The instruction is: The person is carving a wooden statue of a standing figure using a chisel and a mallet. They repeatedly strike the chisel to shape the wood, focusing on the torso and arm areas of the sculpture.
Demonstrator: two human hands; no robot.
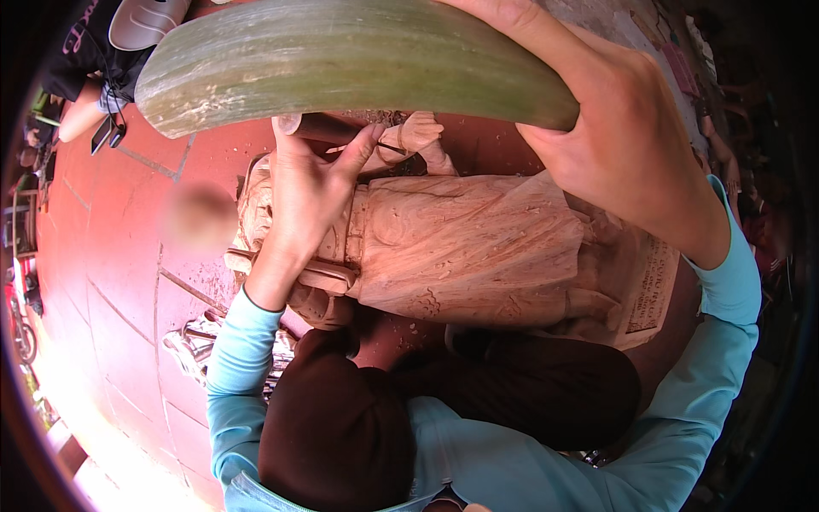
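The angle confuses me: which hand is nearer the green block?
Right. The right hand grips the green block at its right end; the left hand is lower, over the carved figure.

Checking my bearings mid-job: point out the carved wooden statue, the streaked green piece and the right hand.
Carved wooden statue (pixel 465 243), head view: middle of its robe.
Streaked green piece (pixel 358 68), head view: middle of its broad side.
Right hand (pixel 618 136), head view: middle, between thumb and wrist.

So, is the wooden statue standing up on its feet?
No, the wooden statue is lying down, stretched out sideways in the picture along the red floor.
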